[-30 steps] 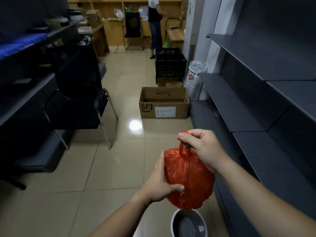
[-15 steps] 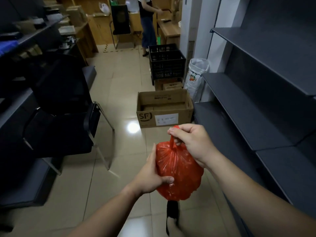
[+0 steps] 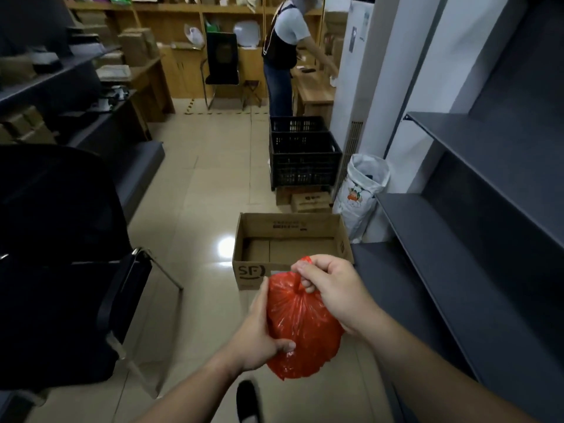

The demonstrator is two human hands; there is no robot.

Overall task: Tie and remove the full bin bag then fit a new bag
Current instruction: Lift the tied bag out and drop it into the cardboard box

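Observation:
A full red bin bag (image 3: pixel 300 328) hangs in front of me, its neck gathered at the top. My right hand (image 3: pixel 331 288) pinches the gathered neck from above. My left hand (image 3: pixel 259 337) cups the bag's left side, thumb curled under its lower front. The bin is out of view. My dark shoe (image 3: pixel 247 401) shows on the tiled floor below the bag.
An open SF cardboard box (image 3: pixel 290 230) lies on the floor just ahead. Behind it stand black crates (image 3: pixel 303 160) and a white sack (image 3: pixel 363 193). A black chair (image 3: pixel 61 264) is at my left, grey shelving (image 3: pixel 476 239) at my right. A person (image 3: pixel 282 56) stands at the far desks.
I have walked forward along the aisle with the bag; the bin at the bottom edge has dropped out of view and the cardboard box is nearer. Both hands keep their hold.

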